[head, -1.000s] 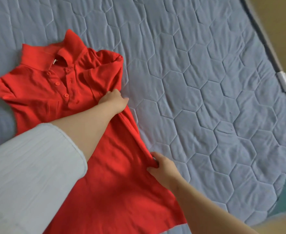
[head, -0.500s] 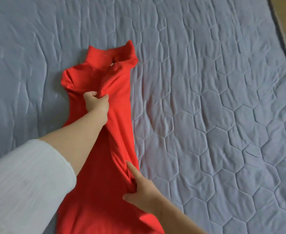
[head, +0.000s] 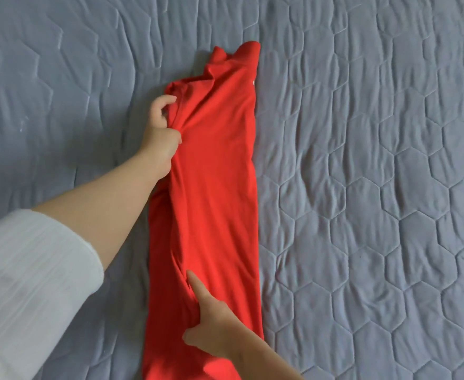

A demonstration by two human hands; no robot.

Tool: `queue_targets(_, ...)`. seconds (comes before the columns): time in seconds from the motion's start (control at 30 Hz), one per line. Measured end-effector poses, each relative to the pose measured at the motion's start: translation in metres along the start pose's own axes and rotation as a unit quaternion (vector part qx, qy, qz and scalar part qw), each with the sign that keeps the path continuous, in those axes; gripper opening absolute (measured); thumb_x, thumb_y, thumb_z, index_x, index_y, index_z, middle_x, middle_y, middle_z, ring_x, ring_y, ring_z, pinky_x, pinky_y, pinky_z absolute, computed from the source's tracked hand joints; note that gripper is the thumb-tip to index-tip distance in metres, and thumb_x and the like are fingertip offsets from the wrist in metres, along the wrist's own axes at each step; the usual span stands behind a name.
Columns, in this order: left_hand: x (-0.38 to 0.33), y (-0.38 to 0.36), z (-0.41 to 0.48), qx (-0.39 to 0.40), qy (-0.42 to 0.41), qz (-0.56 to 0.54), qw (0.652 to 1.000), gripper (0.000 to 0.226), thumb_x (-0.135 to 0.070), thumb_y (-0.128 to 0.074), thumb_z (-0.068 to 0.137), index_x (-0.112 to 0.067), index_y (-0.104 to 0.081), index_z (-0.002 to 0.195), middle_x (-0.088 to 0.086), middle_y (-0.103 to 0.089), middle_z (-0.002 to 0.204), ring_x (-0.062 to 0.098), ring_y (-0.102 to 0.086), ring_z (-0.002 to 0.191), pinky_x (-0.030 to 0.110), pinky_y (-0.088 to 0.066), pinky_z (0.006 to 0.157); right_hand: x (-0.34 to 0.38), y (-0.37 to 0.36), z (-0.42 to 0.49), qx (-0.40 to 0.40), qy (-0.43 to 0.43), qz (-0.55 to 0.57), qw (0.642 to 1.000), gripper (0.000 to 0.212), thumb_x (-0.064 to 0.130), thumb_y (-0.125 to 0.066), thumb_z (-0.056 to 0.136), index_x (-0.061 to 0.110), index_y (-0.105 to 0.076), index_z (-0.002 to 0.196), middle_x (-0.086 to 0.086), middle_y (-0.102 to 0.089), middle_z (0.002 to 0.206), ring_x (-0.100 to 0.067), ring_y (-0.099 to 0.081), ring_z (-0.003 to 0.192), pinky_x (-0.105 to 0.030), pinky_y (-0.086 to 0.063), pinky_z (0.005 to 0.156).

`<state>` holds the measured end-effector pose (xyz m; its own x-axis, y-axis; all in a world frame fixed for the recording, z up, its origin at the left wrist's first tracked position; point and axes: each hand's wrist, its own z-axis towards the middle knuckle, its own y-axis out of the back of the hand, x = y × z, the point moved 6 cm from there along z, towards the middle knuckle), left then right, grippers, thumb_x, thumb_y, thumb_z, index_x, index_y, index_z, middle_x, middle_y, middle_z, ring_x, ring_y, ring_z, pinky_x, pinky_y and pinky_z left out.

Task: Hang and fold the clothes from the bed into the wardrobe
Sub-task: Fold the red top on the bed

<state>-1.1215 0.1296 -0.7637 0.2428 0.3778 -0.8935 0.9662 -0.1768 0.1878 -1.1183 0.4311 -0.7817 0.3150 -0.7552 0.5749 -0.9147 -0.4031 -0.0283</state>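
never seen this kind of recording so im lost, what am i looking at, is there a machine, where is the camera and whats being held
There is no machine here: these are a person's two bare hands, filmed by one wide-angle camera worn on the head and looking down. The surface is a bed with a grey-blue quilted cover. On it lies a red shirt, folded lengthwise into a long narrow strip. The left hand, its arm coming out of a white sleeve, grips a bunch of cloth at the shirt's left edge. The right hand rests lower down, index finger straight along a crease; whether its other fingers hold cloth is hidden.
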Motion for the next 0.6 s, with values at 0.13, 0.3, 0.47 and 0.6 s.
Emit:
queue_targets(0.13, 0.004, 0.016, 0.002, -0.034, -0.045, 0.138, 0.989, 0.053, 0.021, -0.03, 0.065, -0.027, -0.054, 0.072, -0.008, -0.052, 0.085, 0.001, -0.049, 0.075, 0.009, -0.037, 0.063, -0.004, -0.01, 0.0, 0.03, -0.031, -0.015, 0.999, 0.101, 0.008, -0.055, 0.072, 0.06, 0.001, 0.138, -0.01, -0.059, 0.103, -0.009, -0.056, 0.053, -0.017, -0.049, 0.05)
queue_targets(0.3, 0.056, 0.022, -0.014, 0.032, 0.001, 0.219, 0.975, 0.053, 0.005, -0.05, 0.084, -0.018, -0.045, 0.132, 0.006, -0.033, 0.14, 0.016, -0.036, 0.127, 0.018, -0.026, 0.104, -0.008, -0.03, -0.002, 0.05, -0.044, -0.046, 0.997, 0.099, 0.009, -0.058, 0.075, 0.049, -0.001, 0.144, -0.007, -0.059, 0.108, -0.023, -0.063, 0.093, -0.012, -0.042, 0.068)
queue_targets(0.47, 0.069, 0.041, -0.052, -0.054, -0.017, 0.218, 0.974, 0.064, -0.01, -0.068, 0.077, -0.02, -0.04, 0.134, 0.006, -0.041, 0.13, 0.015, -0.043, 0.117, 0.02, -0.032, 0.096, -0.005, -0.055, 0.008, 0.052, -0.048, -0.031, 0.997, 0.095, 0.007, -0.056, 0.077, 0.045, -0.003, 0.146, -0.013, -0.058, 0.115, -0.028, -0.063, 0.092, -0.023, -0.048, 0.071)
queue_targets(0.6, 0.107, 0.061, -0.105, -0.062, 0.039, 0.283, 0.956, 0.057, -0.008, -0.071, 0.074, -0.008, -0.046, 0.125, 0.013, -0.053, 0.12, 0.026, -0.051, 0.11, 0.028, -0.038, 0.094, -0.01, -0.08, 0.011, 0.092, -0.042, -0.076, 0.992, 0.091, 0.009, -0.059, 0.079, 0.04, -0.008, 0.148, -0.011, -0.058, 0.107, -0.024, -0.06, 0.087, -0.028, -0.048, 0.074)
